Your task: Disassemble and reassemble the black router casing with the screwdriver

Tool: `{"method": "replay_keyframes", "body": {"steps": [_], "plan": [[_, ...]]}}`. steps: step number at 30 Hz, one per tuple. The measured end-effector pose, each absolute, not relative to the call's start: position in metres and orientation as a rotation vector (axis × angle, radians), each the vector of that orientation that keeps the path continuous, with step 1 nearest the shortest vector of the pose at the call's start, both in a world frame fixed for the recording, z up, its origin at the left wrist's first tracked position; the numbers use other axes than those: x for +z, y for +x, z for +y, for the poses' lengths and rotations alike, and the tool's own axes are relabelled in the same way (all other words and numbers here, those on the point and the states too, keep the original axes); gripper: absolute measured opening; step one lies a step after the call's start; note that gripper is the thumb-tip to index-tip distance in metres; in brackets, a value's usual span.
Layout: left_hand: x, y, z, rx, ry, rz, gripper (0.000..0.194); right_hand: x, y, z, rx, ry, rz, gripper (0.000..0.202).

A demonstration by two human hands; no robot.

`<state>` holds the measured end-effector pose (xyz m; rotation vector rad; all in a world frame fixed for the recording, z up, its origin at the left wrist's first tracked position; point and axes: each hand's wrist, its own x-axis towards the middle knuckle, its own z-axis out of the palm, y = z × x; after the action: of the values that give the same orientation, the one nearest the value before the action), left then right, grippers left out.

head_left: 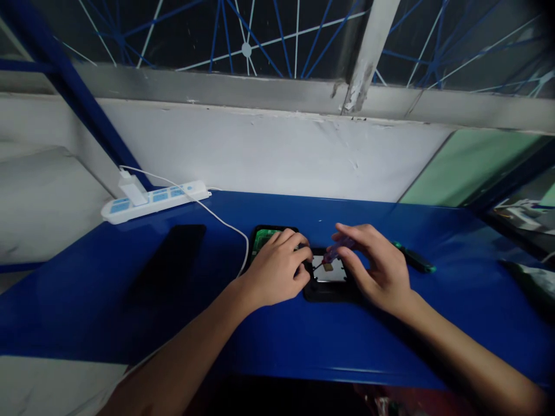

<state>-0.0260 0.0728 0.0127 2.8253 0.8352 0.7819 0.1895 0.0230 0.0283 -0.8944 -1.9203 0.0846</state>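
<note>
A screwdriver [337, 251] with a clear purplish handle is between the thumb and fingers of my right hand [379, 268]. Its thin shaft slants down to the left, and the tip meets the silvery plate [325, 277] inside an open black casing [332, 296]. My left hand [281, 270] is curled at the casing's left edge, fingertips and thumb pressed against it. Under and behind that hand lies a second black shell with a green circuit board [261, 238], partly covered by my fingers. On the plate is a small tan patch [328, 267].
A dark phone-like slab [180, 254] lies to the left on the blue table [277, 341]. Behind it, a white power strip [160, 201] holds a plugged charger [133, 188], whose white cable [221, 219] runs towards my left hand. Right of my right hand is a black-and-green tool [414, 258].
</note>
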Motion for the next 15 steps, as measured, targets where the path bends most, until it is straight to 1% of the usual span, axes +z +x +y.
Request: {"method": "replay_keyframes", "body": {"steps": [3,8,15], "plan": [[0.0116,-0.0264,0.074,0.819,2.811,0.818,0.022,0.0237,0.1918,0.0228,0.115,-0.917,-1.821,0.054],[0.0114,-0.0269,0.0751,0.861,2.777,0.814,0.025,0.0231,0.196,0.0265,0.05,-0.972,-1.696,0.047],[0.0084,-0.0256,0.0758,0.869,2.77,0.808,0.026,0.0205,0.1972,0.0286,0.148,-1.033,-1.558,0.037]]}}
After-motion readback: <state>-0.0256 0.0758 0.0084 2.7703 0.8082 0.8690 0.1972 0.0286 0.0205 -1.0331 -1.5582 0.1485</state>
